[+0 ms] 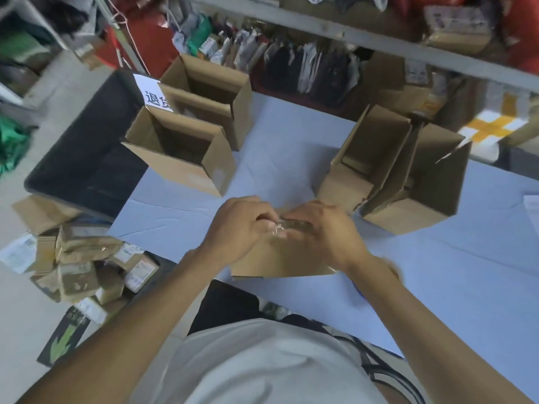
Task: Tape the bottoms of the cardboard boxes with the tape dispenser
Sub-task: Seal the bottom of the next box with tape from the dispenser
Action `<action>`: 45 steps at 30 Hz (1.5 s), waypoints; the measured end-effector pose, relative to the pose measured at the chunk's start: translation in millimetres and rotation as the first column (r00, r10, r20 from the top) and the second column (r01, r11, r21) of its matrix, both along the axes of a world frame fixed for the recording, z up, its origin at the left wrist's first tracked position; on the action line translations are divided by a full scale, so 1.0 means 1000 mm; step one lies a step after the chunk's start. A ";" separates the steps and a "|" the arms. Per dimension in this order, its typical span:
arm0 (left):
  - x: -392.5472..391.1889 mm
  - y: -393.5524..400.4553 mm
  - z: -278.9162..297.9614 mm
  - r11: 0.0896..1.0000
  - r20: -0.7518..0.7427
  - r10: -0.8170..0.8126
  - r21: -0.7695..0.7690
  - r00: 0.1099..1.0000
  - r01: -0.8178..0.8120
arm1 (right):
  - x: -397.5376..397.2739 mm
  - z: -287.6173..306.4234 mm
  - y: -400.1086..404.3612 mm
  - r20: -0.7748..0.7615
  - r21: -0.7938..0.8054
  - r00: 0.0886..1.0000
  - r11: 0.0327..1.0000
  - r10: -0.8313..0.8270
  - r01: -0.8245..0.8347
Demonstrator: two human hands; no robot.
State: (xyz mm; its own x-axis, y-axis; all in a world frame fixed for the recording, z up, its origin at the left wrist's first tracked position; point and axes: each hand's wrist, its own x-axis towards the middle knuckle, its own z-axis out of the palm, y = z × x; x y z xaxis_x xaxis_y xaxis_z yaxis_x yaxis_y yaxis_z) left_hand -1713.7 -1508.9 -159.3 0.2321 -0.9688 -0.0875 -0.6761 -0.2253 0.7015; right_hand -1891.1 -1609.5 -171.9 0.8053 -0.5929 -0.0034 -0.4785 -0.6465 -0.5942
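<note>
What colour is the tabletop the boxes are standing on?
Pale blue tabletop, seen in the head view.

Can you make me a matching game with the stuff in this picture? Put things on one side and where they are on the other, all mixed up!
Things:
1. Box under the hands
2. Paper sign
3. Pile of small parcels
4. Black bin

Places:
A. On the floor, to the left of the table
B. On the table edge nearest the person
C. Beside the table's left end
D. By the far-left open boxes

Pairs: 1-B, 2-D, 3-A, 4-C

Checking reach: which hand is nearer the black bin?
Left. The left hand is on the black bin's side; the right hand is farther away.
</note>
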 end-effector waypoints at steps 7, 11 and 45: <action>0.017 -0.020 -0.013 0.997 -0.067 -0.035 0.069 0.997 0.039 | 0.018 -0.006 0.010 0.022 0.211 0.950 0.930 -0.313 0.302; 0.027 -0.023 -0.023 0.975 -0.129 -0.135 0.160 0.982 0.155 | 0.019 -0.009 0.013 -0.189 0.300 0.945 0.900 -0.268 0.316; 0.025 0.002 -0.071 0.932 -0.743 0.297 0.362 0.600 -0.012 | -0.036 -0.027 0.091 -0.042 0.804 0.399 0.207 -0.916 0.558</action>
State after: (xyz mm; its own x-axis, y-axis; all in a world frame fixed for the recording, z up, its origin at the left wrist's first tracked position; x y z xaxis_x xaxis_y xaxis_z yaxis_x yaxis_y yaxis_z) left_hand -1688.7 -1507.2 -230.0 0.0812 -0.8159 -0.5725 0.1587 -0.5565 0.8156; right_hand -1927.4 -1518.4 -198.8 -0.0073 -0.8590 -0.5120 -0.1195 0.5091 -0.8524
